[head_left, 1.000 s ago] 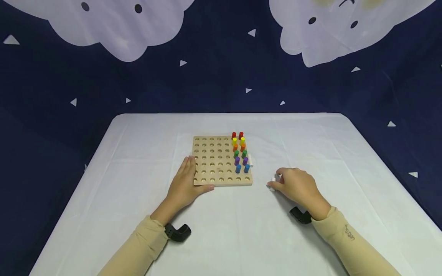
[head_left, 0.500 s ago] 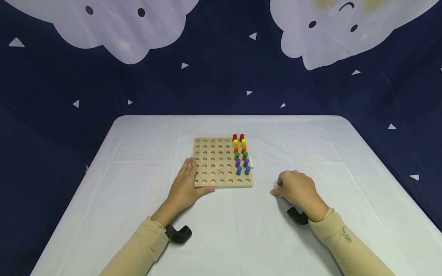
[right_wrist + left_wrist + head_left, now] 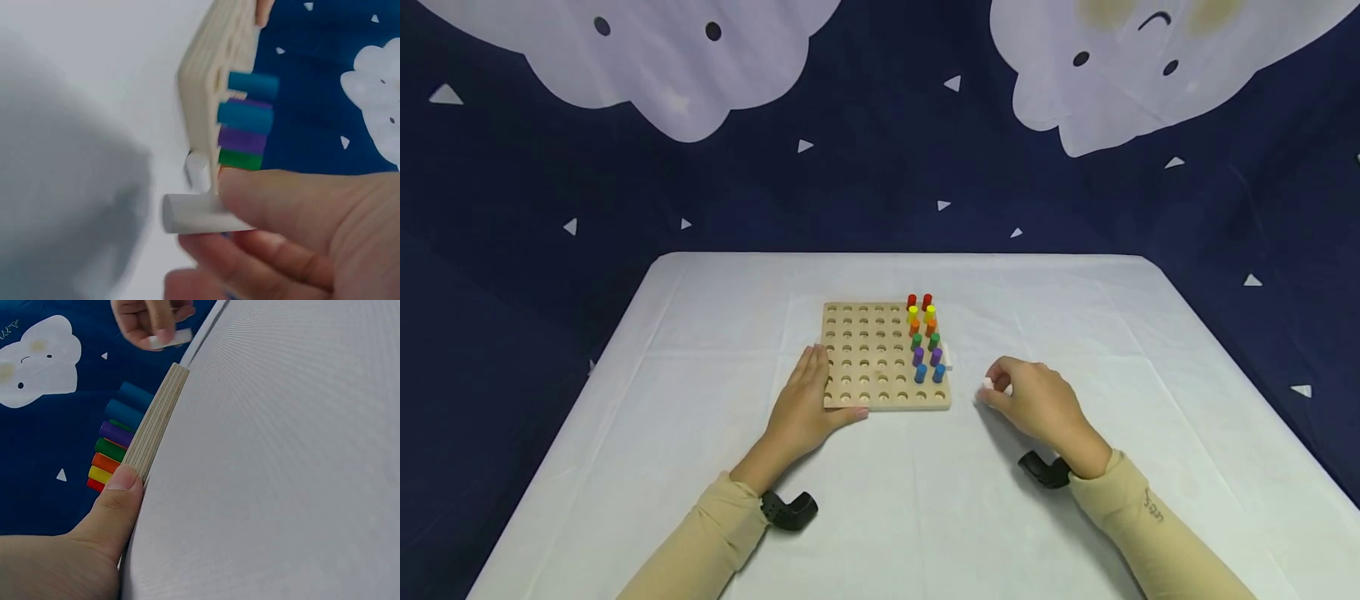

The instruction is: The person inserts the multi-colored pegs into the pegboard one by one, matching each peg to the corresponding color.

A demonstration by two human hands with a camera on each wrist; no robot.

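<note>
A square wooden pegboard (image 3: 865, 375) lies mid-table, with coloured pegs standing in two columns along its right side: red, yellow, orange, green, purple and blue (image 3: 921, 374). My left hand (image 3: 801, 404) rests against the board's near left corner, fingers straight along the left edge and thumb (image 3: 119, 494) laid along the front edge. Right of the board, my right hand (image 3: 1037, 400) pinches a white peg (image 3: 200, 214) between thumb and fingers, apart from the board. A second white peg (image 3: 199, 170) lies on the table beside the board's right edge.
White cloth (image 3: 910, 500) covers the table. Its far edge meets a dark blue curtain (image 3: 880, 183) with clouds and small triangles. Each wrist carries a black camera mount (image 3: 790, 510).
The right hand first dips slightly toward me, then moves left and up, nearer the board, with the white peg showing at its fingertips. My left hand stays on the board's corner.
</note>
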